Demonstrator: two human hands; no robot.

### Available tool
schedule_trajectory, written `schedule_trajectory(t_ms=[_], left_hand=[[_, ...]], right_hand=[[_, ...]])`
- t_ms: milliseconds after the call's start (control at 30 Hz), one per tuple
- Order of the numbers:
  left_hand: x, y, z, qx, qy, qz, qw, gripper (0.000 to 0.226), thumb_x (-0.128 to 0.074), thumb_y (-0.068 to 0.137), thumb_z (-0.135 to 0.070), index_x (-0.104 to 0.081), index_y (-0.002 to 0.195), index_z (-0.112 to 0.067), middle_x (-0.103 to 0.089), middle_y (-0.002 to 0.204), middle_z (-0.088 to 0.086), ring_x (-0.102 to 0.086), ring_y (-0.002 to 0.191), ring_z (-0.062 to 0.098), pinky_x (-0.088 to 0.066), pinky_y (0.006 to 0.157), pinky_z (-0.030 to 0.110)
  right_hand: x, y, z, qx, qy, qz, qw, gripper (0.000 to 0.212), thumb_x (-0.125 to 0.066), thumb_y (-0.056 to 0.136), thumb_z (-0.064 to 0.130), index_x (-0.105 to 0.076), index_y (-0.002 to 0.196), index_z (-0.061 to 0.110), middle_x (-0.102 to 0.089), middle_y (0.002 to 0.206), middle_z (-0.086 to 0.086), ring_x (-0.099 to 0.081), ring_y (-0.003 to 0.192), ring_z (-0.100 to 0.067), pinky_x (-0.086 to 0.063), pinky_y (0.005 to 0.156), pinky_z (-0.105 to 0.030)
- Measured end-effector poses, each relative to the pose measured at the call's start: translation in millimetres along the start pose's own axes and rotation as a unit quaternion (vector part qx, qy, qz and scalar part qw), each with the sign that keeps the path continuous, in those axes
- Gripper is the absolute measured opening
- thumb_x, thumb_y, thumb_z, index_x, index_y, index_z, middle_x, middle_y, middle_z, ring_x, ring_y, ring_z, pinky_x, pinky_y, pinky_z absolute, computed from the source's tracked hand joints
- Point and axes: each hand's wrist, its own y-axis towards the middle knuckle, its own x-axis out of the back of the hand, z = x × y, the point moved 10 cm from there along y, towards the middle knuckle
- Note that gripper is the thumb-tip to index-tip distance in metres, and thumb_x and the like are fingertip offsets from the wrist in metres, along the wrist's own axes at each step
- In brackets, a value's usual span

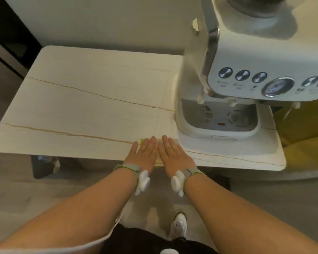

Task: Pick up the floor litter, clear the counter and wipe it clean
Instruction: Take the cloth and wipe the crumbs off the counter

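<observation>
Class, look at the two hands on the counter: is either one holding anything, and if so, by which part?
Neither grips anything. Left hand and right hand lie flat, palms down, pressing a yellowish cloth onto the counter from above.

Your counter (84,99): pale stone-look slab, rounded corners, couple of thin amber veins running across. Coffee machine (228,99) sits on right end, base flat on top. Folded cloth (159,158), cream with yellow edge, lies flat at near edge just left of machine's base, mostly covered by your hands. Below, grey floor (26,191); your white shoe (179,224) planted on it.
</observation>
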Motion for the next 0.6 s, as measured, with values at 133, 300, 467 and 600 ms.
schedule_trajectory(t_ms=[133,300,467,600], left_hand=[[17,21,-71,-0.025,-0.002,-0.004,1.000,0.063,-0.022,0.100,-0.022,0.015,0.151,-0.014,0.024,0.159,0.004,0.017,0.149,0.023,0.007,0.120,0.049],[35,41,-137,-0.054,0.000,-0.038,0.998,0.065,-0.024,0.098,-0.022,0.012,0.152,-0.013,0.021,0.160,0.004,0.015,0.149,0.023,0.007,0.119,0.047],[53,63,-211,-0.095,0.003,-0.059,0.994,0.069,-0.029,0.097,-0.026,0.011,0.152,-0.012,0.021,0.160,0.006,0.017,0.149,0.024,0.009,0.119,0.045],[65,76,-257,-0.118,0.000,-0.053,0.992,0.076,-0.034,0.094,-0.028,0.015,0.151,-0.013,0.025,0.159,0.004,0.020,0.148,0.023,0.010,0.119,0.040]], right_hand=[[-4,-34,-66,-0.017,-0.001,0.008,1.000,0.072,-0.034,0.097,0.015,0.014,0.151,0.015,0.025,0.158,-0.008,0.019,0.147,-0.026,0.006,0.121,-0.037],[-11,-67,-129,-0.035,0.000,-0.006,0.999,0.071,-0.034,0.096,0.014,0.011,0.151,0.014,0.023,0.158,-0.010,0.016,0.148,-0.027,0.006,0.121,-0.035],[-17,-109,-196,-0.069,-0.003,-0.009,0.998,0.074,-0.038,0.097,0.018,0.011,0.151,0.016,0.025,0.158,-0.008,0.016,0.148,-0.025,0.002,0.122,-0.036],[-24,-127,-243,-0.097,-0.016,0.015,0.995,0.077,-0.039,0.095,0.018,0.014,0.151,0.017,0.027,0.157,-0.008,0.018,0.147,-0.026,0.003,0.119,-0.034]])
